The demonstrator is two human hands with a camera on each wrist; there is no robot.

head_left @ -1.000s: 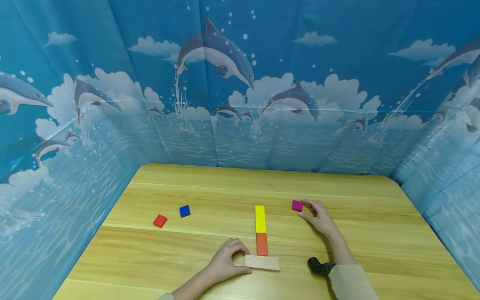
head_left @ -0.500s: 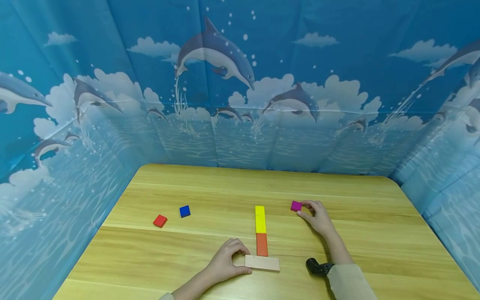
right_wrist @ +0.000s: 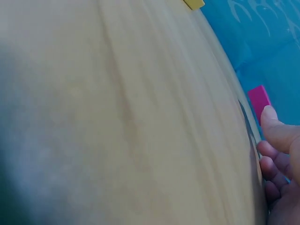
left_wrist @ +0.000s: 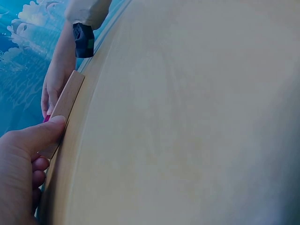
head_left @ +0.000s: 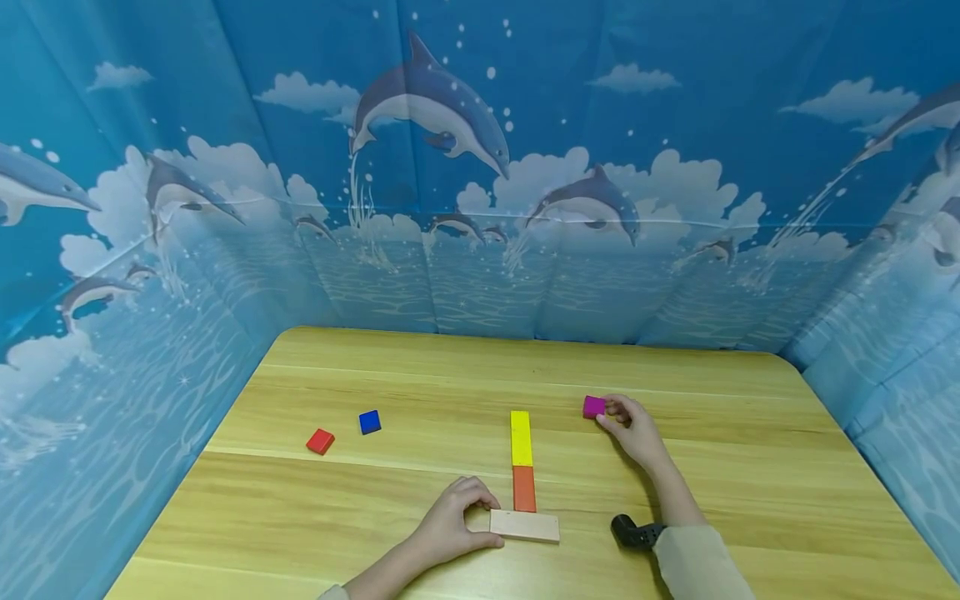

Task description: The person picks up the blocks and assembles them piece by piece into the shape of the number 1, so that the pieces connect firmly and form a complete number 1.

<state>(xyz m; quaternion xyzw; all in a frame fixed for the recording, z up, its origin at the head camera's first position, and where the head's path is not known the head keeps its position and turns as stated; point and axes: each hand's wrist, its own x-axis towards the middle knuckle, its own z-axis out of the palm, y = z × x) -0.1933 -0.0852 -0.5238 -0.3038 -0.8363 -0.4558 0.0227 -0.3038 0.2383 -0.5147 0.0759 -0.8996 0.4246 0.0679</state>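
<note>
My left hand (head_left: 452, 523) grips the left end of a plain wooden block (head_left: 525, 526) between thumb and fingers. That block lies crosswise at the near end of an orange block (head_left: 524, 489), which lines up with a yellow block (head_left: 521, 438) beyond it. To the right, my right hand (head_left: 633, 431) pinches a magenta block (head_left: 593, 407) at its right side. In the right wrist view the thumb presses on the magenta block (right_wrist: 259, 102), which appears raised off the table, with a dark shadow below. The left wrist view shows the thumb on the wooden block (left_wrist: 68, 100).
A red block (head_left: 320, 442) and a blue block (head_left: 370, 422) lie on the left of the wooden table (head_left: 420, 375). A black device (head_left: 636, 533) is worn at the right wrist. A blue dolphin-print curtain (head_left: 480, 275) encloses the table's back and sides.
The right hand has tightened its pinch on the magenta block and shifted it slightly away from me. The left hand and the other blocks have stayed in place.
</note>
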